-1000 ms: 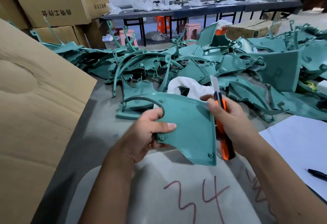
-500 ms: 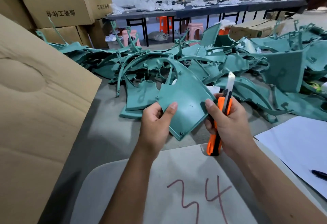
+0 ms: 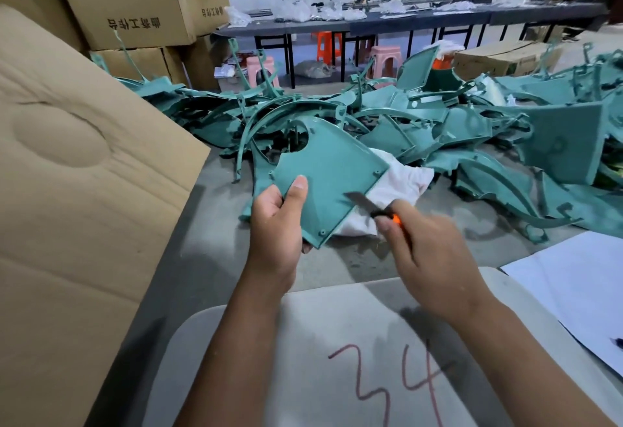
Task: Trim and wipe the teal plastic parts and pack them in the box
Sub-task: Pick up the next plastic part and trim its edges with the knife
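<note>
Our left hand (image 3: 276, 224) grips the part (image 3: 328, 177), its lower-right edge facing the knife (image 3: 365, 203) clenched in our right hand (image 3: 428, 258).

A flat teal panel (image 3: 332, 177) with a curved cutout along its top edge and small screw holes at its corners is held up off the table, tilted. Behind it a heap of teal parts (image 3: 455, 130) sprawls across the table. A cardboard box flap (image 3: 77, 190) stands at the left.
</note>
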Demonstrator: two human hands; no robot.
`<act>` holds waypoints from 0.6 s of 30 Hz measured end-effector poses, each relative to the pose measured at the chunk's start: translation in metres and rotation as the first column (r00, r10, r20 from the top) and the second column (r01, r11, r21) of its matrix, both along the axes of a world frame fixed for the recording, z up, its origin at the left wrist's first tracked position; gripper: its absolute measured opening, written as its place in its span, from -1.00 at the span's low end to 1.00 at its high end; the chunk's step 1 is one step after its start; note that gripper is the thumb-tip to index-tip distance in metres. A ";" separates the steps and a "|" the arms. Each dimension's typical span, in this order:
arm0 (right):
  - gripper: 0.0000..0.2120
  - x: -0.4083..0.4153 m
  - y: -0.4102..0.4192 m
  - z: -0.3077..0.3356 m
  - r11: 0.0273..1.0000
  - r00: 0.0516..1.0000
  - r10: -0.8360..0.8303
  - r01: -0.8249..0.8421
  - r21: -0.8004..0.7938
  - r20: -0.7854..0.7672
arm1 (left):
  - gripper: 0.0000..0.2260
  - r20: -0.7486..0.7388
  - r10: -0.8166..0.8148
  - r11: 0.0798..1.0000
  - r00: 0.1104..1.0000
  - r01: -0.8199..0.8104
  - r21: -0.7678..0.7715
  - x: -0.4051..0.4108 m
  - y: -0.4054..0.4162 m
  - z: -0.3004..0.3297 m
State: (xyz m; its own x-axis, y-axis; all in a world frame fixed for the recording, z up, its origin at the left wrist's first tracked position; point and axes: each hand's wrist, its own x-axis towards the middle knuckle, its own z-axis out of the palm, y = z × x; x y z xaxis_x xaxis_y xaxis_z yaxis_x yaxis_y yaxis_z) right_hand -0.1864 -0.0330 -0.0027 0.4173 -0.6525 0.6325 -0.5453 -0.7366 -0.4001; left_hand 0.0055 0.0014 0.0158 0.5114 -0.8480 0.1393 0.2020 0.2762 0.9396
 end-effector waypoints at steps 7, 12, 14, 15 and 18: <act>-0.67 -0.015 -0.012 0.006 0.971 0.953 -0.236 0.238 0.013 0.188 | -0.85 0.016 0.015 1.000 1.000 -0.016 0.025 0.011 0.006 0.004; -0.64 0.013 0.011 0.003 0.986 0.997 0.079 -0.076 -0.147 0.011 | -0.83 -0.053 0.002 0.999 0.999 -0.004 -0.033 -0.002 0.004 0.007; -0.64 0.016 0.012 0.003 0.984 0.999 0.032 -0.035 -0.176 -0.019 | -0.78 -0.068 -0.026 0.999 0.997 0.023 -0.044 -0.004 0.005 0.008; -0.64 0.015 0.010 0.004 0.984 1.000 -0.016 0.015 -0.177 0.001 | -0.75 -0.074 -0.036 0.999 0.997 0.034 -0.036 -0.002 0.006 0.009; -0.68 0.003 -0.001 0.007 0.971 0.978 -0.179 0.194 -0.143 0.110 | -0.72 -0.068 -0.082 0.997 0.994 0.082 -0.003 0.007 0.011 0.010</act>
